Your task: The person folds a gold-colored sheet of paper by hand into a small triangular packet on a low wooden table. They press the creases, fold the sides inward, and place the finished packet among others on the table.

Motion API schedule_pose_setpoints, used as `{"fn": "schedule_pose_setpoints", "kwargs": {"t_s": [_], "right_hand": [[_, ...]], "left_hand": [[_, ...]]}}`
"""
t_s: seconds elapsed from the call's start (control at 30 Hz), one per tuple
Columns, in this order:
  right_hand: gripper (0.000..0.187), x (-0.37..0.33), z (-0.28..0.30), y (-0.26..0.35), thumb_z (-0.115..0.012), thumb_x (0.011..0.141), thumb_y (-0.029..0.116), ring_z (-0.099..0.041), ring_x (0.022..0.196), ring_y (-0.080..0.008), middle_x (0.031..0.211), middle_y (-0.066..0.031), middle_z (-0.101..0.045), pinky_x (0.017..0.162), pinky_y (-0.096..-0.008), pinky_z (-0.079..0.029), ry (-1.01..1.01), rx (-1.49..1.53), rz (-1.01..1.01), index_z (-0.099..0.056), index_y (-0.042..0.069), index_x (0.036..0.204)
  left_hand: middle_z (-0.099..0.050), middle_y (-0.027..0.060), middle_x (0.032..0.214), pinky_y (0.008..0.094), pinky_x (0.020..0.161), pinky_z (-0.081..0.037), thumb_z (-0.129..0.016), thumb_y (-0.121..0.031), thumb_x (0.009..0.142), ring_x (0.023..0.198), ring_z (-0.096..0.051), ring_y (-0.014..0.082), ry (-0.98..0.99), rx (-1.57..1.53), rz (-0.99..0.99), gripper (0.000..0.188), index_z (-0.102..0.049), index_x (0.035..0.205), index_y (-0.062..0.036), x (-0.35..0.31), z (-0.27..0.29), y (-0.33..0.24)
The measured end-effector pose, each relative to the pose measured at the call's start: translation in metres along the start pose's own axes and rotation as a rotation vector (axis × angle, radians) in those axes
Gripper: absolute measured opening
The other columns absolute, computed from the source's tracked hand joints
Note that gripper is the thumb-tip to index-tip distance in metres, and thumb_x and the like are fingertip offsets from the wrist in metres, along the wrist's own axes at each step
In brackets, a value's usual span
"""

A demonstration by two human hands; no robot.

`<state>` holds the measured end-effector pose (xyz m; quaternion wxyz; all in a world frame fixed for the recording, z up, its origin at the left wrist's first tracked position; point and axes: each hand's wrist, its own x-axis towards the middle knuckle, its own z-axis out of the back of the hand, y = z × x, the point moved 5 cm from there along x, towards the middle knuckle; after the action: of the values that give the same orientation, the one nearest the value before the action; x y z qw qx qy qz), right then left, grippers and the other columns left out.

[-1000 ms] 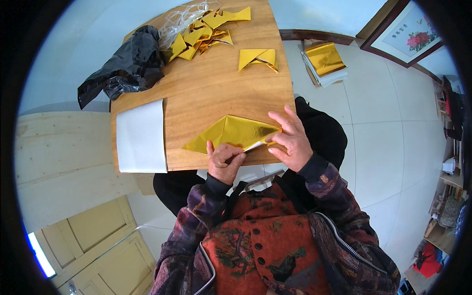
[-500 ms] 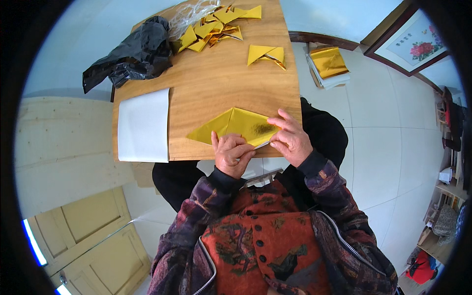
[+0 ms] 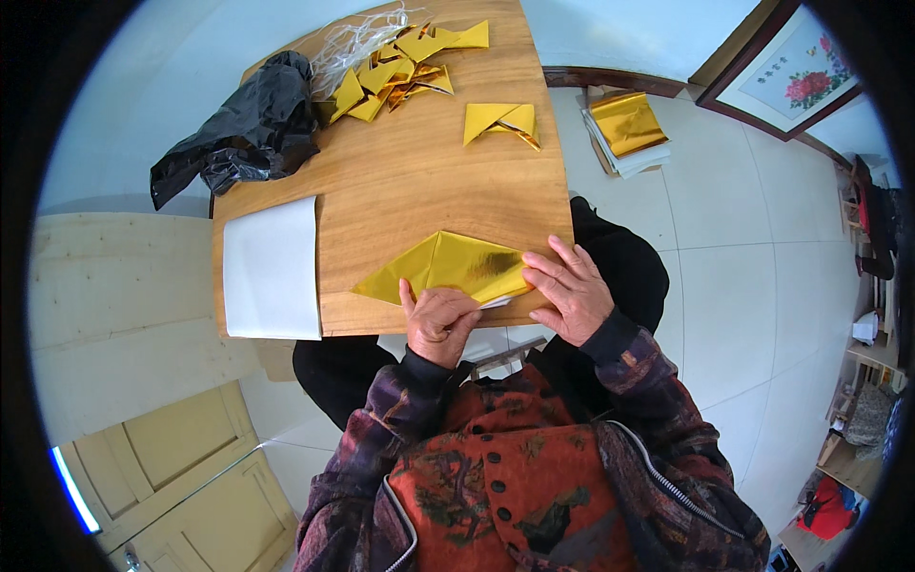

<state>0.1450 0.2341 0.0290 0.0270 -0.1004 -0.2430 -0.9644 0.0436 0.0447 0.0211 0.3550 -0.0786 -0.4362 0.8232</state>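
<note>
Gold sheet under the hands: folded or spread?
Folded: the gold sheet has slanted edges meeting at a peak, a crease running down from it, and white showing beside the left hand.

left hand [image 3: 440,319], one: back upward, little finger raised apart, remaining fingers bent toward the right hand [image 3: 579,300], thumb close below them. right hand, one: back upward, fingers extended forward and leftward, slightly parted, thumb spread away from them. left forearm [image 3: 386,410] and right forearm [image 3: 658,381], sleeved: reaching forward, angled inward, hands apart.
</note>
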Motion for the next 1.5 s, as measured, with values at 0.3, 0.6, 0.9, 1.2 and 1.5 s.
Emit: {"fn": "schedule_pose_setpoints", "kwargs": {"t_s": [0.3, 0.6, 0.9, 1.2, 1.5], "right_hand": [[0.015, 0.012, -0.002, -0.023, -0.068, 0.077, 0.001, -0.037, 0.136, -0.0396, 0.137, -0.0116, -0.051, 0.108, -0.0455, -0.035, -0.216, 0.325, -0.172, -0.066, 0.006, 0.091], [0.008, 0.023, -0.001, -0.026, -0.069, 0.079, 0.000, -0.034, 0.138, -0.0385, 0.140, -0.0141, -0.050, 0.110, -0.0433, -0.032, -0.252, 0.330, -0.280, -0.063, 0.004, 0.082], [0.011, 0.025, 0.002, -0.026, -0.071, 0.078, 0.007, -0.039, 0.135, -0.0383, 0.138, -0.0137, -0.052, 0.107, -0.0452, -0.035, -0.278, 0.263, -0.311, -0.060, 0.006, 0.077], [0.013, 0.026, 0.002, -0.027, -0.070, 0.077, 0.002, -0.038, 0.135, -0.0392, 0.140, -0.0148, -0.049, 0.107, -0.0438, -0.035, -0.243, 0.230, -0.346, -0.057, 0.005, 0.077], [0.018, 0.027, 0.000, -0.029, -0.072, 0.075, 0.000, -0.037, 0.136, -0.0393, 0.140, -0.0155, -0.049, 0.107, -0.0435, -0.036, -0.250, 0.258, -0.370, -0.055, 0.004, 0.075]], "left_hand": [[-0.062, -0.0019, 0.075, 0.0455, 0.110, -0.014, -0.072, -0.018, 0.083, 0.079, -0.060, 0.0142, -0.037, -0.105, 0.300, 0.008, -0.070, 0.080, -0.0115, 0.010, 0.002, 0.013], [-0.058, -0.0020, 0.064, 0.0378, 0.098, -0.028, -0.071, -0.022, 0.082, 0.064, -0.058, 0.0136, 0.031, 0.017, 0.408, 0.012, -0.068, 0.078, -0.0115, 0.021, 0.003, 0.021], [-0.058, -0.0021, 0.062, 0.0368, 0.092, -0.033, -0.072, -0.018, 0.080, 0.061, -0.057, 0.0146, 0.015, 0.079, 0.412, 0.010, -0.065, 0.077, -0.0108, 0.027, 0.003, 0.014], [-0.055, -0.0018, 0.060, 0.0355, 0.089, -0.033, -0.071, -0.015, 0.080, 0.059, -0.054, 0.0162, 0.017, 0.132, 0.374, 0.012, -0.062, 0.075, -0.0106, 0.029, 0.003, 0.009], [-0.054, -0.0008, 0.060, 0.0341, 0.087, -0.034, -0.071, -0.012, 0.079, 0.058, -0.053, 0.0170, -0.002, 0.131, 0.353, 0.012, -0.060, 0.074, -0.0093, 0.030, 0.005, 0.005]]}}
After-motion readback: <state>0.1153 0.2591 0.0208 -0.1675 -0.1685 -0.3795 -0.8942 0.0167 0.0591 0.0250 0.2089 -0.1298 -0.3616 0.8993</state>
